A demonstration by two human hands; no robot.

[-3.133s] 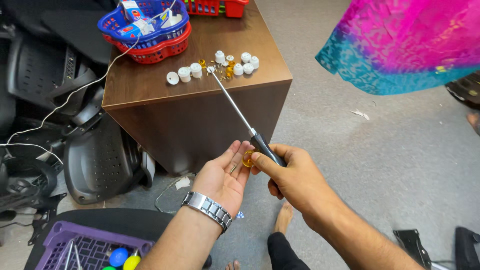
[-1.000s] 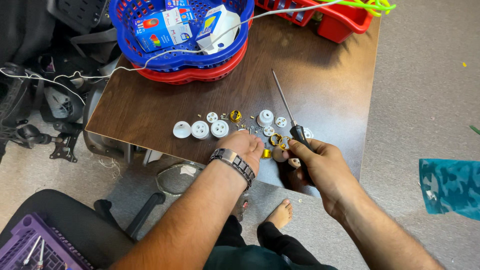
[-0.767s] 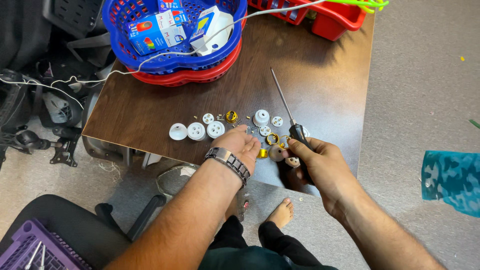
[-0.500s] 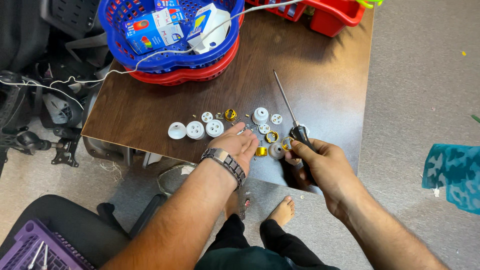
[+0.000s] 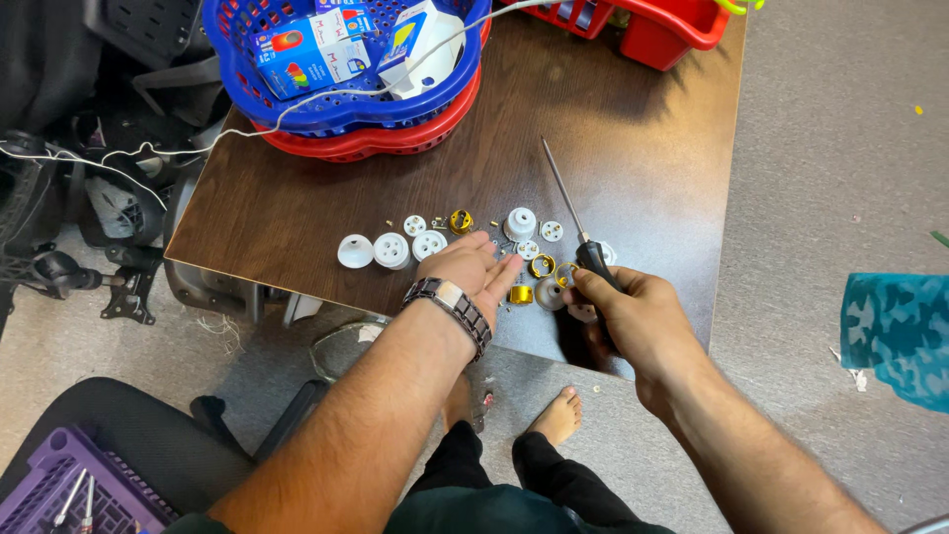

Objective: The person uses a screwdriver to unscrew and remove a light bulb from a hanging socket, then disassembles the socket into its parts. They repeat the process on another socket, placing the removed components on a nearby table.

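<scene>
far left: a purple slotted plastic crate sits low at the frame's corner, well apart from the work.
desk: a dark brown wooden desk carries everything; a blue plastic basket nested in a red one stands at its far left edge, a thin white cable trailing off it.
loose parts, left: three round white plastic caps lie in a row just left of the left hand.
left hand: the left hand, a metal-link wristwatch on its wrist, lies palm down and flat on the desk, fingers spread loosely, closed on nothing that shows; its fingertips touch or nearly touch the small brass-coloured metal rings.
brass rings: they lie between the two hands, just right of the left fingertips and just left of the right hand's knuckles, with more small white round pieces beyond them.
right hand: the right hand is wrapped firmly round the black handle of a long thin steel-shafted screwdriver.
long axis: the shaft runs away from the person and slightly leftward, tip up over the desk, past the parts.
nearer hand: the left, by appearance.
far right: a teal patterned cloth lies on the grey floor.
</scene>
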